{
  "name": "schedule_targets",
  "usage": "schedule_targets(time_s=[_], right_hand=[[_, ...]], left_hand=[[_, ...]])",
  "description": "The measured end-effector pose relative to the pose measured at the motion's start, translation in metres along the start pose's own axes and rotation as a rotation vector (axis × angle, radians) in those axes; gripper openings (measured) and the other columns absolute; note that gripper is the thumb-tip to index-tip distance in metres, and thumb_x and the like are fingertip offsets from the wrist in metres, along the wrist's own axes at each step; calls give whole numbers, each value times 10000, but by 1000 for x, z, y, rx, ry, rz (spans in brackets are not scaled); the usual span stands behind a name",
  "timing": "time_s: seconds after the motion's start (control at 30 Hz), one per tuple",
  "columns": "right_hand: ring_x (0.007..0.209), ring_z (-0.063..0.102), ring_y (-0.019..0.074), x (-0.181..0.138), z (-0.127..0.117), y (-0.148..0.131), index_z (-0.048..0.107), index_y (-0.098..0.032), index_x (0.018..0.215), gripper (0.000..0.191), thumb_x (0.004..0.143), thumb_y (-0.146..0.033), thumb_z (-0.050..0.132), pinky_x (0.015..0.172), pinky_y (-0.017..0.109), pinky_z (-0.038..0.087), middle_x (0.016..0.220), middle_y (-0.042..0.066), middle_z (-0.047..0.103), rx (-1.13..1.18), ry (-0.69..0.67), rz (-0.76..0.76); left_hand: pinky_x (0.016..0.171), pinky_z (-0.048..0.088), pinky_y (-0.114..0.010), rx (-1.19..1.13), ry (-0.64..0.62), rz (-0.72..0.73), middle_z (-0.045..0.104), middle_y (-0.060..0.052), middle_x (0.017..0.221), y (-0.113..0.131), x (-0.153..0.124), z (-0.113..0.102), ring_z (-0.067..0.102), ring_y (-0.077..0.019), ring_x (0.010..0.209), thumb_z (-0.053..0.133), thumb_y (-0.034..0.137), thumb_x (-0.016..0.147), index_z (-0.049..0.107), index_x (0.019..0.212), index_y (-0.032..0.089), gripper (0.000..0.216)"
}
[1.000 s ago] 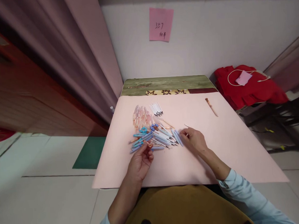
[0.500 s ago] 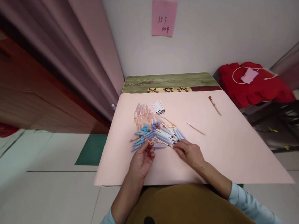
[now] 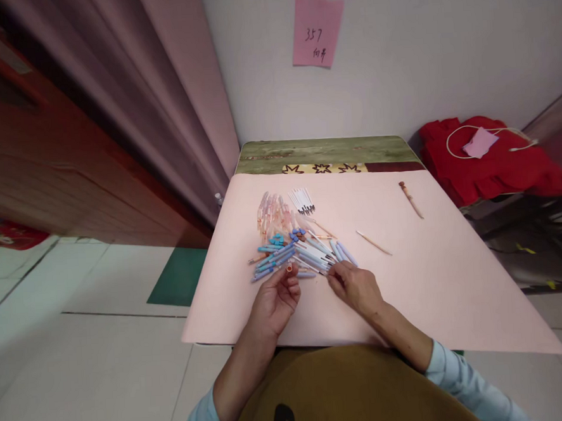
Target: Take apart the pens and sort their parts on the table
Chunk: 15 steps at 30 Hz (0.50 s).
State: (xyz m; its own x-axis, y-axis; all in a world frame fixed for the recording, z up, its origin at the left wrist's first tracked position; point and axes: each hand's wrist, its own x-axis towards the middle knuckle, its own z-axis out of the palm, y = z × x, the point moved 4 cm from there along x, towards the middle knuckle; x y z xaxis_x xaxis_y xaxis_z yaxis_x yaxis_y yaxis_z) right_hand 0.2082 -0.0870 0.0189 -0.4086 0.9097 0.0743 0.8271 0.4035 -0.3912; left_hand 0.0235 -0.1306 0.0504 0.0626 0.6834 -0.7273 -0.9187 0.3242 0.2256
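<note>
Left hand [image 3: 275, 300]: I see thumb and fingers clamped on a small tube [image 3: 289, 269], open end facing my camera.
Right hand [image 3: 359, 288]: fingertips together by the pile; I can't tell whether they grip anything.
Pen parts [image 3: 275, 256]: heaped left of the table's [image 3: 325, 151] centre.
Brown-topped pen [image 3: 411, 201]: near the far right corner.

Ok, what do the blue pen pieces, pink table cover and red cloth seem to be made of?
Blue pen pieces: probably plastic, smooth-looking and evenly coloured.
Pink table cover: matte paper or thin vinyl; it lies flat with crisp edges, but I can't tell which.
Red cloth: likely fabric, matte, with soft folds.
</note>
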Motion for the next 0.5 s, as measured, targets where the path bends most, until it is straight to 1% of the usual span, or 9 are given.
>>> schedule_targets(time_s=[0.1,0.2,0.33,0.43,0.5], right_hand=[[658,627,146,-5,-6,-4,646,-211,861,167,910,-301,514,590,239,398,807,31,695,102,92,-8],[592,601,131,-9,-20,-12,630,-219,841,144,894,-307,529,590,229,427,699,6,668,339,138,30],[507,549,116,-8,-40,-28,620,-217,793,147,873,-335,588,510,221,410,580,-23,616,656,103,117],[519,559,115,-7,-47,-35,639,-206,838,151,840,-357,651,500,218,425,586,-27,612,853,75,181],[535,572,115,-8,-46,-36,655,-199,867,197,810,-385,688,509,218,450,612,-23,618,962,58,223]], left_hand=[[423,425,-137,13,-13,14,666,-59,746,1,1,-2,520,-50,512,577,96,895,640,956,71,91],[455,449,-141,63,-28,69,669,-51,758,0,2,-4,532,-50,525,623,96,863,644,941,84,81],[519,485,-151,161,-77,193,671,-26,782,-4,1,-3,575,-59,575,732,124,782,644,945,116,185],[573,503,-163,222,-109,250,677,-16,799,-9,-1,0,601,-70,617,798,142,712,638,930,140,271],[608,511,-173,261,-131,277,679,-15,808,-12,-2,2,614,-77,644,816,156,691,635,939,147,308]])
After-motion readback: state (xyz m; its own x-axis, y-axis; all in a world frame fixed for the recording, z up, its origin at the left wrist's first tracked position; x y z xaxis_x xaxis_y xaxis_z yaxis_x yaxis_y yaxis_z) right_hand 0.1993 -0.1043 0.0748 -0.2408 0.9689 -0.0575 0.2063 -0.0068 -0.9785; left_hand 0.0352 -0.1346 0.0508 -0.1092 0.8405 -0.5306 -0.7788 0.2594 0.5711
